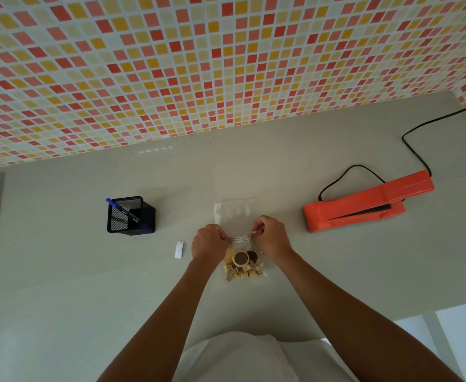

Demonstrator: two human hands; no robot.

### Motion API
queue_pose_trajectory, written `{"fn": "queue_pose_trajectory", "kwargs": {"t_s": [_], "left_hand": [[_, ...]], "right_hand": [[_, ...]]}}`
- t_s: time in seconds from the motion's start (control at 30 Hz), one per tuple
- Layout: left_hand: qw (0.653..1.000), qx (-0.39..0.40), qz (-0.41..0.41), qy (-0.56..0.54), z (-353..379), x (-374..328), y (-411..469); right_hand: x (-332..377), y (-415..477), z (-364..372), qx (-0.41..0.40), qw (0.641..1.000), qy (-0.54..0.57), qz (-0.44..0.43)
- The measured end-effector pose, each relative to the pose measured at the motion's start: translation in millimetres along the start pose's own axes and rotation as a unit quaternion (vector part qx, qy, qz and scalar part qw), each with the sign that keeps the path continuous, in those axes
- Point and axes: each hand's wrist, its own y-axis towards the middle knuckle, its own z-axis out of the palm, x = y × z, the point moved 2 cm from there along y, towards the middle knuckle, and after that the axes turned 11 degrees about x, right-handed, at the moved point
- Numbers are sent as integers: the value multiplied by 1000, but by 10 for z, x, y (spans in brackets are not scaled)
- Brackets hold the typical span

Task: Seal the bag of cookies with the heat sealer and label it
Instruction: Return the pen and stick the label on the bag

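A clear plastic bag (236,210) lies flat on the grey table in front of me, with round and small cookies (241,264) bunched at its near end. A small white label (240,239) with dark writing sits across the bag's middle. My left hand (208,241) pinches the label's left end and my right hand (270,235) pinches its right end. The orange heat sealer (364,204) rests to the right, its arm slightly raised, apart from both hands.
A black mesh pen holder (131,216) with a blue pen (121,209) stands to the left. A curled white backing strip (179,249) lies near my left hand. The sealer's black cable (414,150) runs to the far right. A tiled wall bounds the table's far side.
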Motion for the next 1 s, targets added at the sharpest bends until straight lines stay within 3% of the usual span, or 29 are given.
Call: {"fn": "queue_pose_trajectory", "kwargs": {"t_s": [0.63, 1.0], "left_hand": [[998, 33, -1, 44, -31, -14, 71], [997, 13, 6, 74, -16, -14, 62]], "right_hand": [[40, -43, 46, 13, 999, -43, -8], [-11, -34, 22, -7, 1000, 5, 4]]}}
